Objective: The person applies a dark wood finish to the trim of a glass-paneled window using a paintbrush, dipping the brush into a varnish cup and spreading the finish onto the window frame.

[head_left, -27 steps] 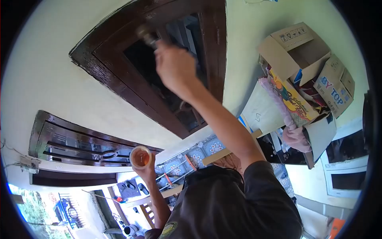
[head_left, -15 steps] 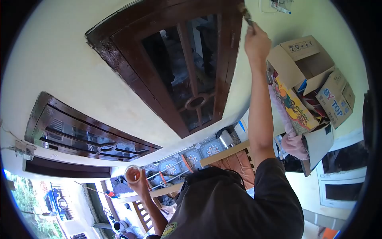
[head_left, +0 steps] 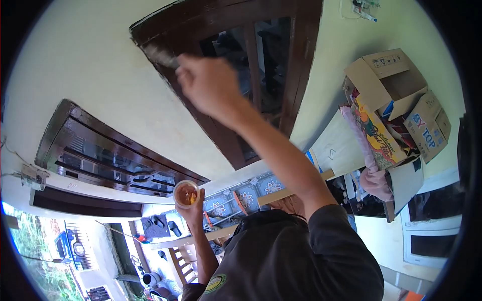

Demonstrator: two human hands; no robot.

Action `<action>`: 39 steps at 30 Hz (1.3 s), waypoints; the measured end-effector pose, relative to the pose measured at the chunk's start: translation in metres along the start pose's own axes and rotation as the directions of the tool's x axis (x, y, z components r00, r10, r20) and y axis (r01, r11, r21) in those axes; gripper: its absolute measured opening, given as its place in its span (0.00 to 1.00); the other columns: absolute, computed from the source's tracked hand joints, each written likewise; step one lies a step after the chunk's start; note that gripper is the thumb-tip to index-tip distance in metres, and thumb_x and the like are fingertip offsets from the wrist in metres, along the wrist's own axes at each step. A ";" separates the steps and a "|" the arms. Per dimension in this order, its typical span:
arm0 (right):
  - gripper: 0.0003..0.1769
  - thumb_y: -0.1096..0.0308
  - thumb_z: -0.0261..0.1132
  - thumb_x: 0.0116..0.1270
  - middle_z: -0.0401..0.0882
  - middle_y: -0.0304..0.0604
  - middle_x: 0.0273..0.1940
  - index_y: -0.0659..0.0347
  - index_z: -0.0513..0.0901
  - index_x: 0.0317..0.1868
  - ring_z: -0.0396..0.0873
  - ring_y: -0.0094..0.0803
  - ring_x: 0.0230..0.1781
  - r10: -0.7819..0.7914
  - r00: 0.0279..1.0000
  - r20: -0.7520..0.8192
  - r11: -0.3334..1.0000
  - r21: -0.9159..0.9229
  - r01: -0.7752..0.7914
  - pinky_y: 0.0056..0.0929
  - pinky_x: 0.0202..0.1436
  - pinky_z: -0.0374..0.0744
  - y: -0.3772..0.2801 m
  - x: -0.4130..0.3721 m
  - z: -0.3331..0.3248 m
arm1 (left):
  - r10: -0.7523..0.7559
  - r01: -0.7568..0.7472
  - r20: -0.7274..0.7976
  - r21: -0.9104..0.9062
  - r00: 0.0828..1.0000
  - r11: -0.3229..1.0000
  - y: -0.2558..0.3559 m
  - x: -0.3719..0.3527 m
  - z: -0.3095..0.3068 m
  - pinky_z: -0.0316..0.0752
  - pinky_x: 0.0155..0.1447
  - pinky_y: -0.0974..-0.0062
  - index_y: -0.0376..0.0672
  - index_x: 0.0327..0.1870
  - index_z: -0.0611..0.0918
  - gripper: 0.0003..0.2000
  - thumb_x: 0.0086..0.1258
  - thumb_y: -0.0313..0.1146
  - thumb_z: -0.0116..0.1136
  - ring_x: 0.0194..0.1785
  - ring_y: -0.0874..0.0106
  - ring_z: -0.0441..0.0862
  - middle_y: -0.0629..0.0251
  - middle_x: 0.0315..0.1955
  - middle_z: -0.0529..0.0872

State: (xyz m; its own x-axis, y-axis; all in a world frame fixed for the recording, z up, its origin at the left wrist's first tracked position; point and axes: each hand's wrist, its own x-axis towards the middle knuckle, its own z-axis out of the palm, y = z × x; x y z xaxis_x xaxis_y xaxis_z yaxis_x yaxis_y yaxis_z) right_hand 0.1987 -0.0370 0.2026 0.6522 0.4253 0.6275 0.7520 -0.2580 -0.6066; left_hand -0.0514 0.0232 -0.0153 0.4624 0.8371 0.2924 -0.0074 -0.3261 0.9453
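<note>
My right hand [head_left: 210, 86] is closed around a paintbrush [head_left: 161, 56], which is smeared by motion. Its bristles overlap the left edge of the dark brown wooden window frame [head_left: 221, 143], near the frame's upper left corner. Lower down on the left, my left hand [head_left: 193, 214] grips a clear plastic cup [head_left: 186, 193]. The cup's open top faces me, and some amber-brown liquid shows inside. Behind my right forearm, part of the frame's glass is hidden.
A second glossy brown window [head_left: 113, 150] is set in the pale wall at left. Stacked cardboard boxes [head_left: 386, 78] stand at right, above a pink cloth [head_left: 375, 183]. Below are a wooden rail [head_left: 296, 188], patterned tiles [head_left: 246, 199] and sandals [head_left: 174, 229].
My right hand has swept the brush leftward from the frame's upper right corner to its left side. The cup in my left hand has shifted slightly right and up, its contents now visible.
</note>
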 end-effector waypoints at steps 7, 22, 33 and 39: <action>0.16 0.59 0.59 0.67 0.85 0.53 0.37 0.54 0.85 0.50 0.83 0.53 0.41 0.049 0.833 -0.552 0.904 -0.330 -0.271 0.47 0.46 0.81 0.103 0.041 -0.086 | -0.153 0.174 -0.171 0.113 0.973 0.978 -0.070 -0.032 -0.108 0.76 0.39 0.85 0.37 0.51 0.76 0.24 0.53 0.20 0.72 0.38 0.79 0.78 0.67 0.37 0.80; 0.16 0.58 0.62 0.66 0.84 0.53 0.34 0.54 0.85 0.50 0.84 0.50 0.37 0.084 0.974 -0.210 0.977 -0.173 -0.121 0.42 0.43 0.81 0.022 0.017 -0.033 | -0.123 0.122 -0.089 -0.022 0.988 0.992 -0.052 -0.014 -0.075 0.75 0.43 0.83 0.40 0.49 0.77 0.22 0.53 0.21 0.72 0.40 0.79 0.78 0.68 0.38 0.80; 0.10 0.65 0.59 0.65 0.85 0.55 0.34 0.60 0.83 0.40 0.84 0.54 0.38 0.198 0.844 -0.499 0.882 -0.285 -0.376 0.50 0.42 0.81 0.101 0.032 -0.055 | -0.131 0.137 -0.176 0.022 0.976 0.990 -0.057 -0.012 -0.104 0.76 0.42 0.84 0.38 0.52 0.76 0.23 0.55 0.22 0.71 0.40 0.79 0.77 0.67 0.39 0.79; 0.08 0.67 0.59 0.65 0.81 0.57 0.27 0.61 0.79 0.40 0.83 0.55 0.30 0.046 0.966 -0.254 0.998 -0.027 -0.055 0.49 0.33 0.81 0.016 -0.009 0.028 | -0.049 0.045 -0.125 -0.038 0.991 0.998 -0.019 0.007 -0.060 0.75 0.47 0.82 0.38 0.51 0.76 0.23 0.54 0.20 0.71 0.44 0.78 0.77 0.66 0.41 0.79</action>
State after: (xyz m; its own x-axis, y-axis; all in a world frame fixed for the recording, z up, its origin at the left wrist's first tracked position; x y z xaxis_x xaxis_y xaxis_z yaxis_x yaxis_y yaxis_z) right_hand 0.2024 -0.0206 0.1733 0.6889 0.1785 0.7025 0.7176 -0.3044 -0.6264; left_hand -0.1010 0.0619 -0.0223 0.3481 0.9003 0.2613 -0.0207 -0.2713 0.9623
